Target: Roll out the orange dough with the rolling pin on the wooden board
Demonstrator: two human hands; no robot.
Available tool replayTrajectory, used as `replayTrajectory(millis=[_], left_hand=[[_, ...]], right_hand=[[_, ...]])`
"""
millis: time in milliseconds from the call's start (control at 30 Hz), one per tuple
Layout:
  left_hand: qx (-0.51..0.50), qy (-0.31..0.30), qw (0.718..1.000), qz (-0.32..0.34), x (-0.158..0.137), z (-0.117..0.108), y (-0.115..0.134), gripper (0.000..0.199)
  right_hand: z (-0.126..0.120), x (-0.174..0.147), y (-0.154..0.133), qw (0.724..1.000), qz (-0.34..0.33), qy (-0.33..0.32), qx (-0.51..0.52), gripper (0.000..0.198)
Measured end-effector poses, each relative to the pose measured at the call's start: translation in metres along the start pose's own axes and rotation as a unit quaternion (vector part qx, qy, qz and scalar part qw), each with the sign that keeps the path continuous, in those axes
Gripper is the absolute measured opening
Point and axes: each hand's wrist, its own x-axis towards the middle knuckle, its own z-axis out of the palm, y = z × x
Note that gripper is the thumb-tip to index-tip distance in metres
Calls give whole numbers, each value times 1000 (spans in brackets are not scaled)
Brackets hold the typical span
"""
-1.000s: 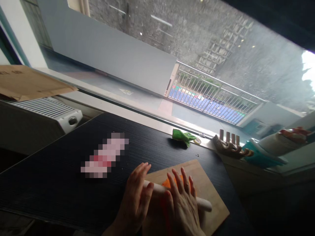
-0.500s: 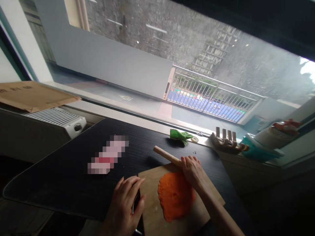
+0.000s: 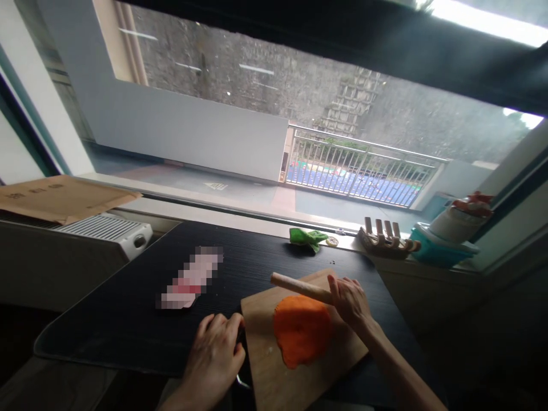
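Fingers (image 3: 234, 324) of the left hand (image 3: 214, 354) are curled inward beside the left edge of a wooden board (image 3: 265, 379); whether they grip anything underneath, I cannot tell. Just below those fingers a thin shiny curve (image 3: 242, 381) catches the light, too small to identify. The right hand (image 3: 351, 299) has its fingers closed around one end of a rolling pin (image 3: 299, 286), over the right part of the board. From these fingers the pin stretches leftward, its free end appearing beyond the board's far edge; whether it touches anything below is unclear. An orange flattened sheet (image 3: 302, 334) with an uneven rim lies on the board, below and left of the right fingers and to the right of the left fingers.

Board and left hand are over a dark table (image 3: 128, 325). Ahead of the left fingers and a little left, a blurred-out pink and red object (image 3: 192, 279) rests on it. Beyond the pin, ahead of the right fingers and leftward, lies a crumpled green cloth (image 3: 306, 238), with a small round yellowish piece (image 3: 332, 241) next to it. Farther out to the right of those fingers stand a wooden rack (image 3: 383, 244) and a teal container (image 3: 436, 251). Well past both hands' fingers, behind glass, runs a metal railing (image 3: 355, 171).
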Motion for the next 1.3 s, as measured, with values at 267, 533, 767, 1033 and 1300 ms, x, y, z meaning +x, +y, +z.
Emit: replayTrajectory(millis=[267, 533, 767, 1033, 1300], left_hand=[[-68, 137, 988, 13, 59, -18, -11, 19], [-127, 185, 965, 134, 38, 26, 10, 22], [-146, 249, 949, 125, 36, 44, -4, 28], [-150, 278, 936, 152, 32, 38, -4, 26], [-266, 276, 924, -1, 32, 41, -4, 38]], right_hand=[[-8, 7, -26, 996, -81, -9, 37, 53], [10, 31, -73, 996, -83, -19, 32, 40], [31, 76, -107, 987, -16, -141, 70, 39], [13, 32, -89, 981, -69, -166, 78, 43], [24, 73, -110, 977, -22, -204, 61, 47]])
